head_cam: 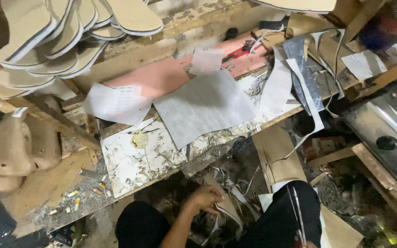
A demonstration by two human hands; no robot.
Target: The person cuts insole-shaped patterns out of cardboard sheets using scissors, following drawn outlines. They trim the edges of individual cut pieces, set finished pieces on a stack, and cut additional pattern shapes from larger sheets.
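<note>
1. Your left hand (203, 198) hangs low between your knees, below the worktop (129, 160) edge, fingers pinched closed on a pale offcut strip (228, 216) among the floor scraps.
2. Your right hand is almost wholly cut off at the bottom frame edge; only the scissors (296, 213) show, lying over your dark trouser leg. You seem to hold them, but I cannot tell the grip.
3. Strip: long axis runs diagonally, from your left fingers down and away toward your right knee; the free end curls downward.
4. Scissors: blades closed, long axis near vertical in the view, tips pointing away from you toward the worktop.
5. Judgement: keep the strip taut from the pinch and the blade tips clear of the trouser cloth.
6. The grey sheet (205, 105) lies flat on the worktop; stacked insoles (51, 36) sit above it.
</note>
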